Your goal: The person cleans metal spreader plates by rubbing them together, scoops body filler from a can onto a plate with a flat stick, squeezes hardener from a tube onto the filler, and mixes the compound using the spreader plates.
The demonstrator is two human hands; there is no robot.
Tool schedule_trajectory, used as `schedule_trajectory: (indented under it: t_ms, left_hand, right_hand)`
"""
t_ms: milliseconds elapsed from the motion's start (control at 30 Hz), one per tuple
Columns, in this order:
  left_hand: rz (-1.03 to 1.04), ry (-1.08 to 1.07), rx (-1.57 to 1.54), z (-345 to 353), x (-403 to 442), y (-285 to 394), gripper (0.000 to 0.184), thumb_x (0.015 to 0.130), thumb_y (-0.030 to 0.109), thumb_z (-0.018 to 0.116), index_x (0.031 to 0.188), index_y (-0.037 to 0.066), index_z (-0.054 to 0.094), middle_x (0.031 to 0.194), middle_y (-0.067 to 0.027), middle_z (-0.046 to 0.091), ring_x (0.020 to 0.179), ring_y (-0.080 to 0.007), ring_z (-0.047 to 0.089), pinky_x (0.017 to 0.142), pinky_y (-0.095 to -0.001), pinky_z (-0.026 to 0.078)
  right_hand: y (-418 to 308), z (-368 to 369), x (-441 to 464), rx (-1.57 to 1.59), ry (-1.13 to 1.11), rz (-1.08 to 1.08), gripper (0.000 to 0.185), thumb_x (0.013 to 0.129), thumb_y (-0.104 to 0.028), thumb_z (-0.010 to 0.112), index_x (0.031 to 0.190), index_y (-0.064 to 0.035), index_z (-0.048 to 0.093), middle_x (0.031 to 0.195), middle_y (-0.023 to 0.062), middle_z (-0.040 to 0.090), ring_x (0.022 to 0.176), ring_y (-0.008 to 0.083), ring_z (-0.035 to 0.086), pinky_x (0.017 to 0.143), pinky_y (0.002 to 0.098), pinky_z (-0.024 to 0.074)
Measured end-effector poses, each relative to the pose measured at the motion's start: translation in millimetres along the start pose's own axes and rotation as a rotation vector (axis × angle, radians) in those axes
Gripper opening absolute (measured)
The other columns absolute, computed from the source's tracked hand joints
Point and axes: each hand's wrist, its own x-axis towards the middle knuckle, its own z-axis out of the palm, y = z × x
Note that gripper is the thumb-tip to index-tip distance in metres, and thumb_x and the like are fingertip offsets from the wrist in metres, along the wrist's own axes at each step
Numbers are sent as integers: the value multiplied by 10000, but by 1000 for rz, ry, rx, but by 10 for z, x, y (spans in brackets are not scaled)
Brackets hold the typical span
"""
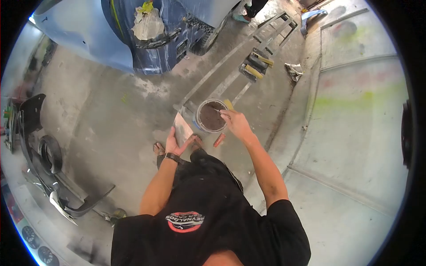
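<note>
My left hand is wrapped around the lower edge of a flat, pale pinkish board, which tilts upward. To the right of the board is a round tub of brown paste, with its lid off. My right hand pinches a thin tool over the tub's right side. The tool's tip reaches the paste, but its exact kind is too small to make out. A small red tube lies on the floor just below the tub.
A blue car body with a battered front section fills the upper left. Sanding blocks sit on a low metal frame ahead. A black bumper and a tyre stand at left. A pale wall runs along the right. Another person's foot shows at the top.
</note>
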Motion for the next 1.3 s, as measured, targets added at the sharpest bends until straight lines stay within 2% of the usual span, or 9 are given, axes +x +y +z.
schedule_trajectory:
  t_ms: [200, 300, 467, 667, 767, 867, 1000, 1167, 1300]
  left_hand:
    - [71, 43, -177, -8, 335, -175, 483, 1094, 433, 310, 1498, 187, 409, 1487, -90, 512, 1382, -280, 466, 1139, -766, 117]
    - [180, -76, -123, -221, 636, -324, 566, 1058, 488, 417, 1488, 120, 406, 1489, -139, 469, 1389, -448, 384, 1067, -769, 303]
    - [195, 14, -207, -50, 623, -345, 574, 1056, 484, 422, 1507, 129, 401, 1546, -106, 426, 1431, -424, 351, 1095, -779, 240]
    - [198, 24, -158, 31, 654, -296, 566, 1053, 489, 428, 1497, 138, 421, 1540, -102, 435, 1422, -423, 366, 1090, -780, 248]
    - [106, -42, -175, -126, 766, -215, 571, 1048, 504, 435, 1491, 144, 427, 1527, -102, 447, 1412, -425, 379, 1076, -780, 272]
    - [106, -44, -101, -129, 721, -194, 576, 1042, 518, 446, 1484, 149, 433, 1514, -103, 458, 1402, -428, 394, 1063, -779, 294]
    - [86, -19, -79, -105, 661, -121, 577, 1037, 523, 456, 1480, 153, 435, 1506, -111, 463, 1390, -438, 406, 1048, -780, 316]
    - [94, -47, -65, -122, 689, -127, 576, 1037, 520, 456, 1481, 153, 432, 1502, -117, 464, 1396, -441, 396, 1046, -775, 329]
    - [76, -30, -99, -110, 749, -171, 565, 1039, 511, 459, 1476, 154, 441, 1497, -113, 469, 1398, -430, 396, 1064, -753, 327]
  right_hand:
    - [107, 131, 50, -47, -228, 93, 341, 970, -216, 616, 1238, -11, 664, 1141, 199, 682, 1000, 375, 676, 880, 417, 540]
    - [121, 116, -3, 25, -250, 117, 343, 981, -219, 611, 1252, -14, 659, 1125, 191, 689, 882, 360, 707, 824, 394, 559]
    - [165, 221, -189, 212, -215, 171, 330, 995, -218, 602, 1243, -10, 668, 1066, 190, 708, 691, 315, 728, 742, 360, 571]
    - [35, 367, -305, 271, -71, 34, 236, 982, -158, 628, 1120, 10, 720, 804, 209, 710, 737, 256, 686, 712, 363, 532]
    - [-425, -220, -209, 274, -213, 484, 332, 1003, -233, 584, 1186, 27, 680, 980, 214, 726, 728, 317, 730, 733, 392, 564]
    - [-608, -437, -133, 249, -148, 520, 335, 993, -229, 586, 1172, 37, 682, 945, 226, 722, 837, 375, 706, 788, 418, 554]
    - [21, 0, -39, 50, 63, 141, 320, 985, -222, 593, 1179, 14, 687, 1002, 218, 715, 881, 412, 690, 814, 431, 550]
    - [215, 217, 7, 40, 66, 14, 311, 984, -232, 603, 1191, -20, 696, 1101, 204, 696, 880, 406, 688, 818, 433, 550]
    - [143, 287, -74, 206, -65, 141, 272, 974, -175, 628, 1168, 3, 698, 983, 200, 696, 809, 333, 707, 741, 404, 552]
